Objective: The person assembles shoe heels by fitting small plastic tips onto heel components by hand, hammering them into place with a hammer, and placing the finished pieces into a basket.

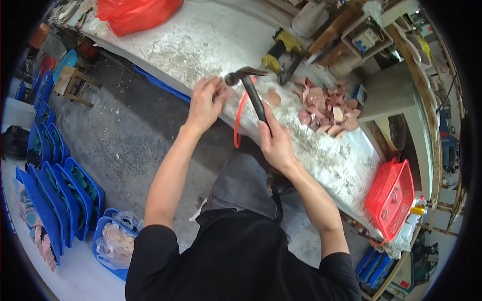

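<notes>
My right hand [276,143] is wrapped round the dark handle of a claw hammer [254,95]. The hammer's metal head is raised over the worktable's near edge, close to the fingers of my left hand [205,103]. Those fingers are pinched on a small pinkish piece [227,94], whose shape is partly hidden. A single round pinkish piece [272,97] lies on the table just beyond the hammer handle. Behind the hammer, an orange-red loop [238,123] hangs over the table edge.
On the dusty worktable [201,47] are a red bag [138,14], a yellow-and-black power tool [282,50] and a heap of pink curved pieces [329,108]. A red basket [390,198] sits at the right end. Several blue trays [63,193] stand at left, near a wooden stool [75,84].
</notes>
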`<action>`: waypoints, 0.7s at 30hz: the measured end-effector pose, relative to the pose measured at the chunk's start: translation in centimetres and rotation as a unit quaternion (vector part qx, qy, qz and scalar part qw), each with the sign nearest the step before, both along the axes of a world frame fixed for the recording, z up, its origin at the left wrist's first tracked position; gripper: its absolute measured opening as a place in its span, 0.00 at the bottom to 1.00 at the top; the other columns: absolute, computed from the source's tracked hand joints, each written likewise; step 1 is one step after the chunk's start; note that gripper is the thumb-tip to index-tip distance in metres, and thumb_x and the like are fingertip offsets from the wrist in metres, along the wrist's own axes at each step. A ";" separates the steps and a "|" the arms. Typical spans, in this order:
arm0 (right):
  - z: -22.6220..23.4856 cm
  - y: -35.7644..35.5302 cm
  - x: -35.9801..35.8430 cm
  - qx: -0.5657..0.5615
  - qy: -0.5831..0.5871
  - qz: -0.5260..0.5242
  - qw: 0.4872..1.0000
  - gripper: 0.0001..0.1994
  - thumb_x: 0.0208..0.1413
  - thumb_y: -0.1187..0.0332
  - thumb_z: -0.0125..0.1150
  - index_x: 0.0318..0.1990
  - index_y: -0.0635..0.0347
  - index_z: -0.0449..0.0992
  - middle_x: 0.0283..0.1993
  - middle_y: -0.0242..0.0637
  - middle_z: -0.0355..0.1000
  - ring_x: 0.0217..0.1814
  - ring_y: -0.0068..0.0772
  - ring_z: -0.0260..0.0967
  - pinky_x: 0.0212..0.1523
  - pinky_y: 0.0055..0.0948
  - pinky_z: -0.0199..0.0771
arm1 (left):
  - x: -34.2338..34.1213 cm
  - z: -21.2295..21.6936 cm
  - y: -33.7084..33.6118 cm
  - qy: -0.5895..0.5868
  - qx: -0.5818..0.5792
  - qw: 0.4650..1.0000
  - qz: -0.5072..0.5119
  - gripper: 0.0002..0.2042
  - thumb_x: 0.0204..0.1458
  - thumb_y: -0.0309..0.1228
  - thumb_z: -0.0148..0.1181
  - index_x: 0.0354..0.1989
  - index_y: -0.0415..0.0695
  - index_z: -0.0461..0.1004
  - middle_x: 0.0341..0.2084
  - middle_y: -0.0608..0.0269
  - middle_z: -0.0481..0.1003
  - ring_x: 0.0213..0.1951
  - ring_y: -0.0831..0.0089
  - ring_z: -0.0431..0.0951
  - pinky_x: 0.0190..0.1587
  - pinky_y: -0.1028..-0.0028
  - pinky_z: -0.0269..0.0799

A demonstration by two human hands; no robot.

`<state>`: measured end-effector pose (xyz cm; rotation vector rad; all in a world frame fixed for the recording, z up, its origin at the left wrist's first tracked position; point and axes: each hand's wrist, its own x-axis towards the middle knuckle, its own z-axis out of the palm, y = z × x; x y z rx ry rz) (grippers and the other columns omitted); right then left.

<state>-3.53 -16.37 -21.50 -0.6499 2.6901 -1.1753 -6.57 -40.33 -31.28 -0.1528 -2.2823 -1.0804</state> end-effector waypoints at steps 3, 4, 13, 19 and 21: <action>2.4 0.5 1.7 -0.018 -0.058 -0.035 0.998 0.29 0.71 0.70 0.56 0.77 0.65 0.61 0.51 0.72 0.77 0.42 0.61 0.83 0.44 0.42 0.81 | 0.5 -0.1 -1.2 -0.016 -0.004 1.000 0.004 0.17 0.54 0.25 0.72 0.51 0.32 0.80 0.44 0.49 0.84 0.47 0.53 0.81 0.57 0.56 0.74; 2.9 0.8 2.2 -0.017 -0.057 -0.032 0.998 0.29 0.71 0.70 0.56 0.77 0.65 0.61 0.51 0.72 0.77 0.42 0.61 0.83 0.44 0.42 0.81 | 0.5 0.3 -1.5 -0.046 0.005 0.999 -0.013 0.21 0.55 0.25 0.73 0.56 0.31 0.79 0.50 0.47 0.81 0.47 0.56 0.82 0.55 0.60 0.77; -1.3 0.4 1.5 -0.039 -0.008 -0.011 0.999 0.29 0.72 0.68 0.56 0.78 0.59 0.61 0.30 0.60 0.76 0.32 0.61 0.80 0.38 0.46 0.77 | -0.1 0.4 -0.6 -0.025 0.047 0.999 0.008 0.18 0.53 0.28 0.74 0.50 0.32 0.81 0.45 0.45 0.83 0.53 0.46 0.79 0.64 0.53 0.69; 2.4 5.0 4.2 -0.109 0.078 -0.081 0.988 0.27 0.72 0.69 0.54 0.77 0.61 0.64 0.27 0.44 0.73 0.27 0.33 0.73 0.35 0.34 0.75 | 0.1 1.1 -0.7 -0.040 0.014 0.999 -0.012 0.16 0.55 0.28 0.73 0.51 0.37 0.83 0.48 0.47 0.83 0.56 0.49 0.80 0.68 0.53 0.66; 2.1 7.5 5.7 -0.129 0.044 -0.117 0.984 0.27 0.72 0.70 0.52 0.77 0.64 0.63 0.27 0.36 0.71 0.29 0.25 0.69 0.34 0.29 0.73 | 0.0 0.5 -0.9 0.003 -0.017 1.000 -0.013 0.15 0.54 0.25 0.73 0.49 0.37 0.84 0.47 0.49 0.83 0.55 0.50 0.81 0.66 0.53 0.69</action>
